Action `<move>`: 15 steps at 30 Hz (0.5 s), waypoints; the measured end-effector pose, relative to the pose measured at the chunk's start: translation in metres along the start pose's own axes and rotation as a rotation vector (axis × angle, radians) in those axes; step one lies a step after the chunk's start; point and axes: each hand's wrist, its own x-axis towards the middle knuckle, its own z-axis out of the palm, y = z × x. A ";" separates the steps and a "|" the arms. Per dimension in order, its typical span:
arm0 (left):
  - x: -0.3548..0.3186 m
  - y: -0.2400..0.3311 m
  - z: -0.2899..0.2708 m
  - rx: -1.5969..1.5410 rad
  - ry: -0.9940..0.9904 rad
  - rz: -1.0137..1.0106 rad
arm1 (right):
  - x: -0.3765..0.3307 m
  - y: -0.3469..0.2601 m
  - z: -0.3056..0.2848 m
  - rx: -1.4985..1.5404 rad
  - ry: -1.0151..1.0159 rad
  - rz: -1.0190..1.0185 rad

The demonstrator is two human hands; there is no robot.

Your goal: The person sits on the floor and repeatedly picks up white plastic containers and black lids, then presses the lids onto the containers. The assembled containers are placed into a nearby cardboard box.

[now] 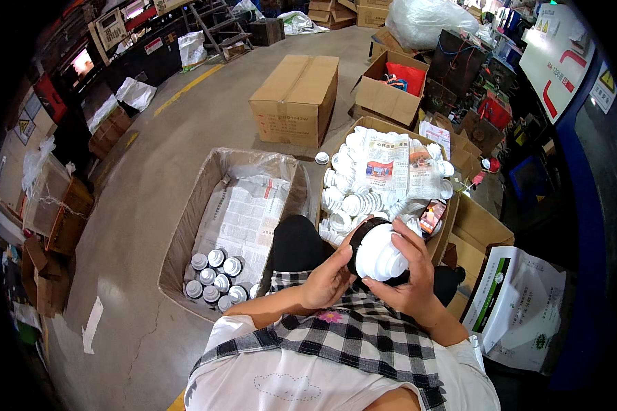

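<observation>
Above my lap, both hands hold a round white stepped plastic cap (pixel 377 255) with a black ring (pixel 355 241) around its wide end. My left hand (pixel 328 279) grips the black ring's side with thumb and fingers. On the other side, my right hand (pixel 414 275) curls its fingers over the white steps, its thumb below. To the left, a lined carton (pixel 177 264) has several white-topped dark caps (pixel 222 282) standing in its near end, on newspaper (pixel 243 205). Ahead and right, an open carton (pixel 448 231) is heaped with loose white caps (pixel 360 203), partly covered by newspaper sheets (pixel 388 163).
A closed cardboard box (pixel 295 103) stands farther ahead, with one white cap (pixel 322 158) on the floor near it. Behind the heaped carton is an open box (pixel 391 103) with red material. A white printed sack (pixel 521 301) lies at my right. Machines line both sides.
</observation>
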 end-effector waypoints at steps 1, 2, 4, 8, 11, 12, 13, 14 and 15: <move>0.000 0.000 0.000 0.024 0.005 -0.005 | -0.001 0.000 0.000 0.002 0.002 0.006; 0.001 0.000 0.001 0.048 0.010 -0.009 | -0.001 0.001 0.001 0.004 0.004 0.012; 0.001 0.001 0.002 0.066 0.012 -0.003 | -0.003 0.002 0.002 0.009 0.000 0.014; 0.005 -0.003 -0.002 0.331 0.025 0.069 | -0.011 0.014 0.010 0.005 -0.039 -0.010; 0.010 -0.006 -0.006 0.502 0.131 0.118 | -0.021 0.032 0.020 0.096 -0.097 0.016; 0.011 -0.007 -0.007 0.517 0.179 0.129 | -0.023 0.035 0.020 0.143 -0.119 0.033; 0.013 -0.014 -0.015 0.565 0.222 0.178 | -0.023 0.034 0.018 0.248 -0.152 0.115; 0.017 -0.022 -0.023 0.561 0.211 0.186 | -0.026 0.039 0.023 0.405 -0.020 0.267; 0.020 -0.029 -0.029 0.557 0.201 0.194 | -0.032 0.047 0.034 0.561 0.115 0.418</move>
